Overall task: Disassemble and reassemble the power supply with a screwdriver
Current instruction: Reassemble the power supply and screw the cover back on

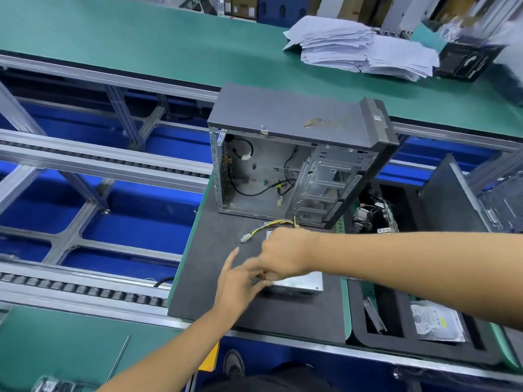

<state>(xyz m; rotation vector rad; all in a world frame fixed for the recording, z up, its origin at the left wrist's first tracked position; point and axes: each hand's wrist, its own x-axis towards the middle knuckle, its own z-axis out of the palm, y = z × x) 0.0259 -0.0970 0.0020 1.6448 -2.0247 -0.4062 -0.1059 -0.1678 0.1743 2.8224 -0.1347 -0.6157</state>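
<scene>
Lower centre of the frame: silver power supply point(304, 282) lying flat on a dark mat point(203, 250), largely covered by two bare hands. Right hand point(283, 254) reaching in from the right edge, curled into a fist over the unit's top; whether that grip closes on a tool or on the unit itself cannot be told, the fingers being turned away and blurred. Left hand point(240, 281) coming up from the bottom edge, fingers extended and spread, tips touching the unit's near left corner, grip open. Yellow and black wires point(271, 224) trailing from the unit's far side toward the upper left, ending in a white plug point(246, 238) resting on the mat.

Just behind, at mid-frame: upright PC case point(297, 120), side panel off, interior bare but for loose black cables point(254, 190) and a metal drive cage point(325, 182) on its right.

Right of the mat: black foam tray point(424, 355) with a hard drive point(437, 323) in one of its pockets, other parts in the pockets beyond too dark to name. Upper right: stack of white papers point(359, 49) on a green tabletop point(141, 32). Left half of the frame: aluminium roller conveyor point(85, 290) over blue panels. Bottom left: second green surface with a thin metal rod point(120, 357) lying on it.
</scene>
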